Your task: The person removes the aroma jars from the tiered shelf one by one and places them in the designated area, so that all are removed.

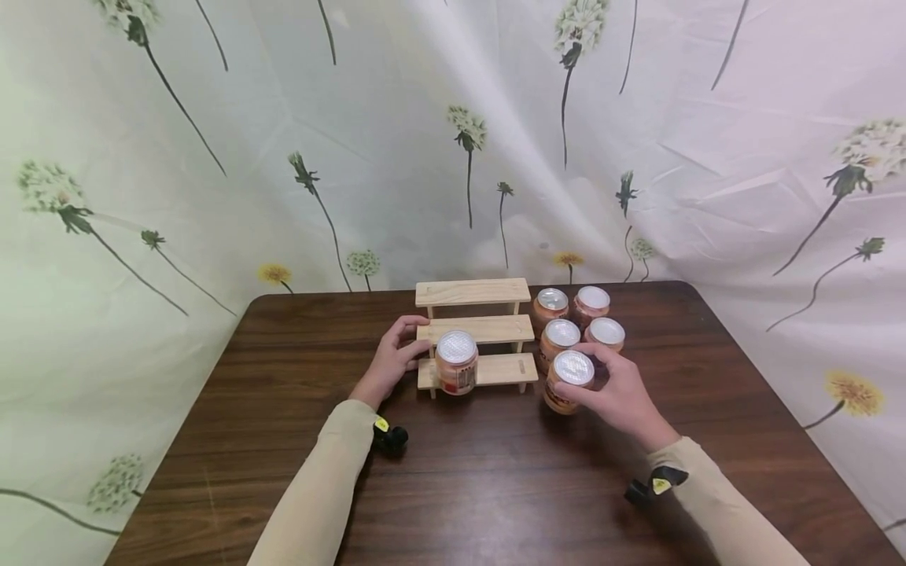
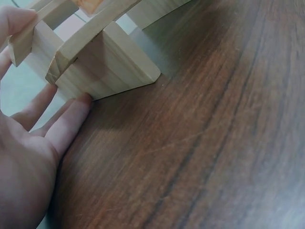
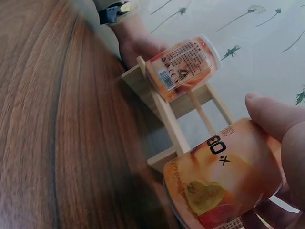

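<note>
A stepped wooden rack with three tiers stands on the table. On its lowest tier sits an orange-labelled can with a silver lid, towards the left end. My left hand touches the rack's left side, its fairly straight fingers against the side panel. To the right of the rack, my right hand grips a similar can between thumb and fingers. The right wrist view shows that can's label close up; whether its base touches the table I cannot tell.
Several more cans stand grouped behind the right hand, beside the rack's right end. The dark wooden table meets a hanging cloth with a dandelion print at its far edge.
</note>
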